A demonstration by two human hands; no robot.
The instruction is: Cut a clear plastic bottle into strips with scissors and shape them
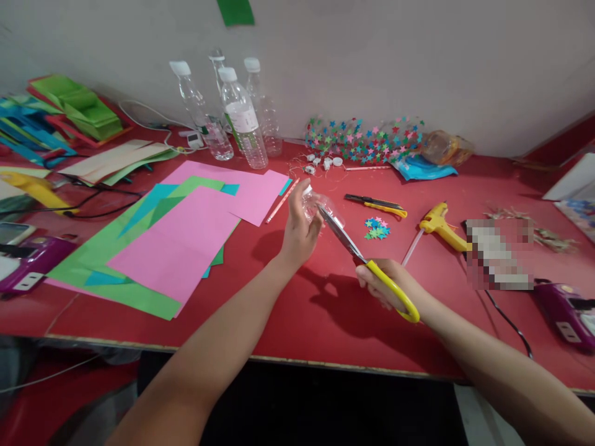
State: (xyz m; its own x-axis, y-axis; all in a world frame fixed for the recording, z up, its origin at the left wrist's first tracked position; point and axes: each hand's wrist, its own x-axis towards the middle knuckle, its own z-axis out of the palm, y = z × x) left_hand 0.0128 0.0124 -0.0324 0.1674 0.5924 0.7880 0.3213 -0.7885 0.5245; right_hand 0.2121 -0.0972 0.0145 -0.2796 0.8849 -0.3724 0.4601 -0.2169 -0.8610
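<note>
My left hand [300, 226] is closed around a clear plastic bottle piece [331, 207] with a white cap, held above the red table. Yellow-handled scissors [393, 290] are in my right hand [385, 279], their blades pointing up and left. The blade tips meet the clear plastic beside my left fingers; whether they bite into it I cannot tell. Just behind and to the right lie a yellow and black utility knife [377, 204] and a small heap of coloured paper stars [376, 229]. A striped straw [281, 201] rests left of my left hand.
Coloured paper sheets [181, 241] cover the left side. Several clear bottles [244, 124] stand at the wall, near a star-covered clear bottle [365, 137] lying down. A yellow glue gun [444, 228] with its cord and a purple power strip [564, 313] occupy the right.
</note>
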